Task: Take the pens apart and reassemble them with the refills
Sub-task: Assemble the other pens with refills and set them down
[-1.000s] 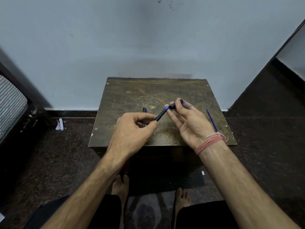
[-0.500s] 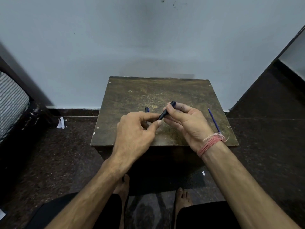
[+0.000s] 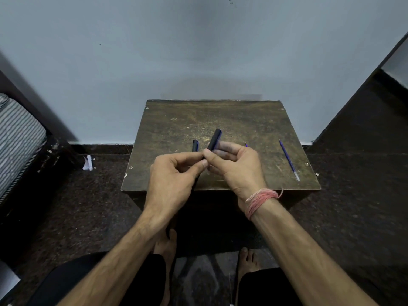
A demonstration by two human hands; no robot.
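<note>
Both hands are held together above the near half of the small brown counter [image 3: 254, 120], forearms converging from the lower corners of the view. The left hand [image 3: 174, 175] is seen from its back, knuckles up, with thumb and index finger pinched forward toward the right hand; the other fingers are curled under. A dark stretch of the pen is just visible below its fingertips, so the lower end appears to be gripped there, though most of it is hidden by the hand. The right hand [image 3: 236, 166] is turned with the thumb nearest the camera, fingers closed narrowly around the black pen [image 3: 214, 140], whose upper end projects upward and away, tilted slightly right, with a blue strip along one edge. A pink thread band [image 3: 259, 200] is wound around the right wrist.

A second black pen piece [image 3: 195, 145] lies on the counter just behind the left fingertips. A blue refill [image 3: 288, 160] lies well apart near the counter's right edge, its clear tip toward the near corner. A small blue tip [image 3: 246, 145] shows just behind the right hand.
</note>
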